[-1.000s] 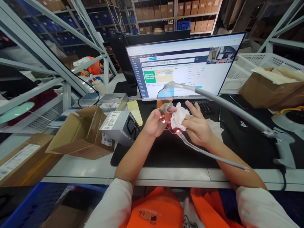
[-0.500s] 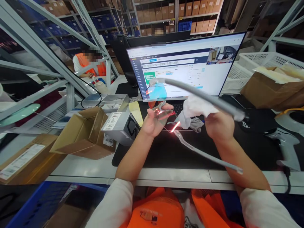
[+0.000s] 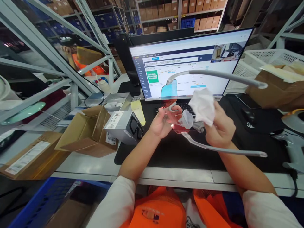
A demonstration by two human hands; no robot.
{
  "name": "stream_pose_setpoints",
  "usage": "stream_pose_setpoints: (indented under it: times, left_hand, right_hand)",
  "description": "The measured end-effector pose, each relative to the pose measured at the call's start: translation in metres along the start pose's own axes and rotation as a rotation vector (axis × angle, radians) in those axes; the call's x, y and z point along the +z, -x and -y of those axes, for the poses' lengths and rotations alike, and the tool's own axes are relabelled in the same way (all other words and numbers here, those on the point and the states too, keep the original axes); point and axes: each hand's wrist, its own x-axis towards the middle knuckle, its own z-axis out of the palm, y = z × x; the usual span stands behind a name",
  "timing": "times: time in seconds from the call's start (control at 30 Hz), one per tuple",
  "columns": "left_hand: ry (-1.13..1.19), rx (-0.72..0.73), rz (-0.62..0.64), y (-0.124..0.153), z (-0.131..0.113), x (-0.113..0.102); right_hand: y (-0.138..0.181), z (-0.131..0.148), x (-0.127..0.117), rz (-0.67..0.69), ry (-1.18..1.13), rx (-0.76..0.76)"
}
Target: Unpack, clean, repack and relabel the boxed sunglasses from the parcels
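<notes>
My left hand [image 3: 160,126] is closed on a pair of sunglasses [image 3: 169,91] at the middle of the front. Their tinted rimless lenses catch blue and red light, and both grey temples stretch open to the right, one above the other. In my right hand [image 3: 222,128], between thumb and fingers, is a crumpled white wiping cloth [image 3: 202,106]. The cloth is between the two temples, apart from the lenses. Behind the sunglasses, a whitish translucent wrap [image 3: 186,119] and a grey crumpled piece [image 3: 199,127] lie over the black mat [image 3: 152,156]; their kind is unclear.
A monitor [image 3: 185,76] stands behind my hands. To the left are a grey printed box [image 3: 123,126], an open cardboard box [image 3: 83,136] and a yellow note [image 3: 138,112]. A mouse [image 3: 247,114] and a handheld scanner [image 3: 288,142] are at right. Another person [image 3: 95,69] works beyond the rack.
The sunglasses have turned and shifted right, showing the upper lens more fully. My right hand has raised the cloth slightly, away from the lower lens. The person behind has lifted a yellowish-brown object.
</notes>
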Motion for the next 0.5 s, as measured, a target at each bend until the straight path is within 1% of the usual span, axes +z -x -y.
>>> stream_pose_setpoints:
  times: [0.07, 0.13, 0.2, 0.3, 0.37, 0.5]
  left_hand:
    - [0.066, -0.062, -0.022, 0.000, 0.003, 0.004]
    - [0.087, -0.124, -0.035, 0.001, 0.006, 0.006]
    - [0.074, -0.147, -0.046, 0.002, 0.008, 0.008]
    - [0.072, -0.153, -0.074, 0.003, 0.009, 0.010]
    - [0.094, -0.187, -0.082, 0.002, 0.008, 0.010]
    - [0.112, -0.223, -0.054, 0.000, 0.006, 0.012]
  right_hand:
    - [-0.004, 0.003, 0.001, 0.172, 0.025, -0.130]
    - [-0.007, 0.003, 0.002, 0.313, 0.058, -0.169]
    - [-0.008, 0.002, 0.005, 0.397, 0.102, -0.172]
    - [-0.009, -0.002, 0.006, 0.451, 0.158, -0.152]
    - [-0.009, -0.004, 0.005, 0.463, 0.142, -0.131]
    - [-0.009, -0.003, 0.000, 0.486, -0.042, -0.022]
